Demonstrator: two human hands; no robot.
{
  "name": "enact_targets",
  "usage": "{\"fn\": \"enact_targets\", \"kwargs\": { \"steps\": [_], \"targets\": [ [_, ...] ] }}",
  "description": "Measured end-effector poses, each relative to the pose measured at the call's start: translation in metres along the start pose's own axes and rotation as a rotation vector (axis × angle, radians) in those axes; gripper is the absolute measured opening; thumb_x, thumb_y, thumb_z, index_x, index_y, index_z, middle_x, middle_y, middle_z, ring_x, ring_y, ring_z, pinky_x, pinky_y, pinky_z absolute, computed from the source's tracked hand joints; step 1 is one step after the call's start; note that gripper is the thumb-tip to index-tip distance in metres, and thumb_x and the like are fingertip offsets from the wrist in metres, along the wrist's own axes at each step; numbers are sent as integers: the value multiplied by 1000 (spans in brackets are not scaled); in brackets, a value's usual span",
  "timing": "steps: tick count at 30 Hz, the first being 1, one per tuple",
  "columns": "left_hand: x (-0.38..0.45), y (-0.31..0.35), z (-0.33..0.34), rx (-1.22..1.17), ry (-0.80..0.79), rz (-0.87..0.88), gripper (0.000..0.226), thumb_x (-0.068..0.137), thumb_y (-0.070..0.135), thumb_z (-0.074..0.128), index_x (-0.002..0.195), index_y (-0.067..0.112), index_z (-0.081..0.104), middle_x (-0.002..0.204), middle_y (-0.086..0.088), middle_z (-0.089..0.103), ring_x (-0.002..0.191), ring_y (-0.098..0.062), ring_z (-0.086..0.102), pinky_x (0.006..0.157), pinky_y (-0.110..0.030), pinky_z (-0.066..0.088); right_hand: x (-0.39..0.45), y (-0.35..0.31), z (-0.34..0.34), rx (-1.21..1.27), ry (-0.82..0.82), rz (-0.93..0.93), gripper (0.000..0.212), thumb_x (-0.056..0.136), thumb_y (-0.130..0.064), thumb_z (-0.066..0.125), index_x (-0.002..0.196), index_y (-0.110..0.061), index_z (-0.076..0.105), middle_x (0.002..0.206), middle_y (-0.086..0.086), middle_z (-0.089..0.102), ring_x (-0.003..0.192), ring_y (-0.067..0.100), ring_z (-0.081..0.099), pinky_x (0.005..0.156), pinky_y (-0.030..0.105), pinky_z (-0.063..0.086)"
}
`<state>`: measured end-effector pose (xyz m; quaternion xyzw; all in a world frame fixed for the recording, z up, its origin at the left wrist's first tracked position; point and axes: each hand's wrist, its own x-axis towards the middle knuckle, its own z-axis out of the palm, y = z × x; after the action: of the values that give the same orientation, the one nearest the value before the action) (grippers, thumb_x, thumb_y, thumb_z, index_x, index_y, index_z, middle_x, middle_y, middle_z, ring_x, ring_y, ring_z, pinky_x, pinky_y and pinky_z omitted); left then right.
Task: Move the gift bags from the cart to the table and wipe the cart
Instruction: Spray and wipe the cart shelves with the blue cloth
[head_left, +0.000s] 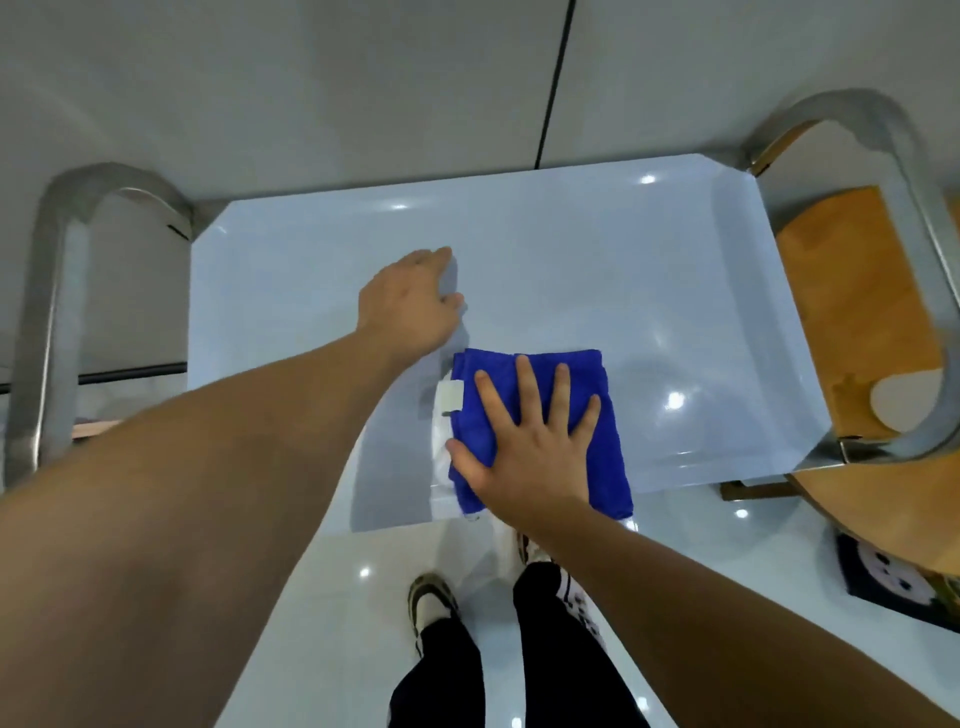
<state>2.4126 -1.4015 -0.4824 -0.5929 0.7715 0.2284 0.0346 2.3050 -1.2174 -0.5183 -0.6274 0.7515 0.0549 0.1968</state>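
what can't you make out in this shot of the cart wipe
- Gift bags: none visible in the head view; whether they reached the table cannot be told.
- Wooden table: cut off by the right edge.
- Cart top under the blue cloth: hidden by cloth and right hand.
- Left hand: fingertips hidden behind its back.

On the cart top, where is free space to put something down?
Bare: the cart top along its far edge, and the right part between the blue cloth and the right handle. Crowded: near-centre, where the right hand presses the cloth, left hand beside.
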Motion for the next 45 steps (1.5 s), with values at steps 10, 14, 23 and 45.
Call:
{"fn": "enact_targets", "kwargs": {
  "steps": [10,14,23,45],
  "targets": [
    [-26,-76,7,231,-237,-151,96,90,72,49,160,34,-3,169,-3,-12,154,-39,-10,119,-67,8,161,-17,-43,-50,165,31,80,88,-81,21,157,-44,7,169,2,6,153,39,0,116,71,2],
    [-19,-78,1,216,-297,-176,97,89,70,54,160,36,-2,169,-2,-11,154,-38,-10,119,-68,10,215,-26,-61,-36,188,31,80,88,-82,17,157,-43,9,168,3,8,153,40,0,116,71,0],
    [-13,-81,3,184,-317,-179,98,87,67,61,160,37,2,169,0,-8,154,-38,-9,118,-70,7,234,-35,-69,-38,274,43,73,89,-77,28,147,-34,28,157,12,27,147,46,15,115,71,8],
    [-27,-94,-15,317,-347,11,109,84,58,72,160,31,-2,168,-7,-8,152,-45,2,114,-69,25,-55,-98,29,37,26,-2,75,92,-74,32,156,-36,25,162,10,31,152,43,12,116,72,7]
  ]
}}
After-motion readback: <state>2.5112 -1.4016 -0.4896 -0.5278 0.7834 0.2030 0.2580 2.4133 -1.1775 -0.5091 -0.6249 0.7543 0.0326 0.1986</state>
